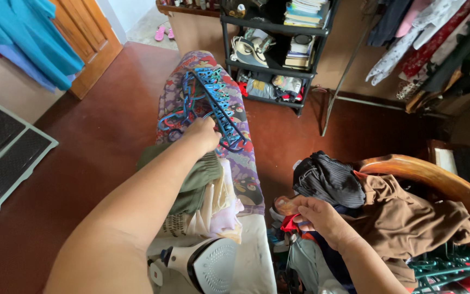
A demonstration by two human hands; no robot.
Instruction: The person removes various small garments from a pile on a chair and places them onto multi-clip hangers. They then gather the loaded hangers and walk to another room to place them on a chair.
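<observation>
Hangers (213,103) of blue plastic lie in a tangled bunch on the far part of the ironing board (246,179), which has a patterned purple cover. The left hand (202,133) reaches out over the board and closes around the near end of that bunch, fingers curled on it. Just nearer on the board sits a stack of folded clothes (208,196), olive green on top of pale cream, and a white iron (205,264) rests at the near end. To the right, the right hand (316,218) rests with loosely curled fingers on a heap of clothes, touching a red garment (289,223) beside a dark striped one (327,179) and a brown one (403,218). A wooden chair arm (425,174) curves behind the heap. A black shelf unit (270,65) stands far across the red floor.
</observation>
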